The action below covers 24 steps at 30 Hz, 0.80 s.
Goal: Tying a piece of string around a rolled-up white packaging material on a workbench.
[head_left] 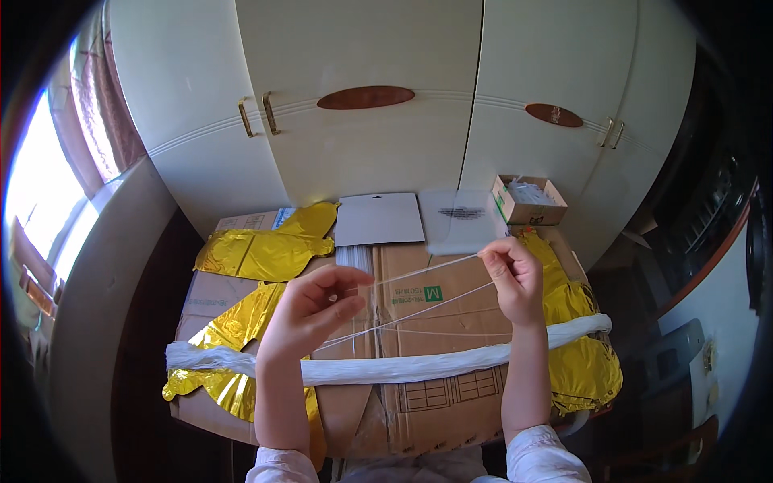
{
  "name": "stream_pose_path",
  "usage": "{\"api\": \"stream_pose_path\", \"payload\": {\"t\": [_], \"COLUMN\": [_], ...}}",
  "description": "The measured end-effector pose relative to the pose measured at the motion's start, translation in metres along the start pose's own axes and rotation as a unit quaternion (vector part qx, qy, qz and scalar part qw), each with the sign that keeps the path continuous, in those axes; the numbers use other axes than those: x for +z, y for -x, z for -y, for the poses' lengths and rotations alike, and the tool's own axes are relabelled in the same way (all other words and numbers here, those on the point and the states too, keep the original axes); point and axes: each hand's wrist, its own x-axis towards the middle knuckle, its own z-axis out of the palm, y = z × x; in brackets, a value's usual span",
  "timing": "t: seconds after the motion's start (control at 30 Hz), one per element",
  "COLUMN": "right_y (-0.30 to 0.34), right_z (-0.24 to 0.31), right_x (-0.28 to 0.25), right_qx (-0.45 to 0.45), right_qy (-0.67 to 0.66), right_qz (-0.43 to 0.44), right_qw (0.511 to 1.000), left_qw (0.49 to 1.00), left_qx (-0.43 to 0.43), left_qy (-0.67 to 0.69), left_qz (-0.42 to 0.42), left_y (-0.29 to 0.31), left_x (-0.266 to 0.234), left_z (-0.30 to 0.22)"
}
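My right hand [515, 278] is raised over the cardboard, thumb and forefinger pinched on a thin white string [431, 269]. One strand stretches from there to the fingertips of my left hand [316, 310], whose fingers are curled, with a gap showing between thumb and forefinger. A second strand slants down from my right hand, passing beneath the left. Below both hands lies a long, thick bundle of white string [411, 370], running crosswise under my forearms. A looser strand droops above it. How the string sits in my left fingers is partly hidden.
Flattened cardboard [443, 322] covers the table. Shiny gold foil balloons lie at the far left [266, 256], near left [233, 330] and right [584, 370]. A grey-white card [379, 219], a clear plastic bag [459, 221] and a small box of white pieces [531, 211] stand along the back, before white cabinets [362, 153].
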Motion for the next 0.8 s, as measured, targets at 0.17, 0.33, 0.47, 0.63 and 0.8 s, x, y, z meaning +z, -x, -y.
{"api": "stream_pose_path", "payload": {"t": [0.17,0.33,0.47,0.63,0.8], "right_y": [0.0,0.001,-0.001,-0.002,0.001], "right_z": [0.003,0.004,-0.005,-0.012,-0.005], "right_x": [0.001,-0.002,-0.009,-0.009,0.005], "right_qx": [-0.047,-0.041,-0.003,0.067,0.046], "right_qy": [0.04,0.037,-0.015,-0.042,0.001], "right_qz": [0.02,-0.008,-0.049,-0.037,0.013], "right_qw": [0.998,0.998,0.999,0.996,0.999], "left_qw": [0.971,0.938,0.933,0.942,0.997], "left_qx": [0.056,0.152,0.253,0.115,0.054], "left_qy": [-0.221,-0.312,-0.114,0.218,0.051], "left_qz": [-0.07,-0.017,0.228,0.228,0.034], "left_y": [-0.005,-0.004,-0.011,0.004,-0.007], "left_x": [0.0,0.001,-0.015,-0.012,0.01], "left_z": [0.016,0.011,0.016,0.015,0.022]}}
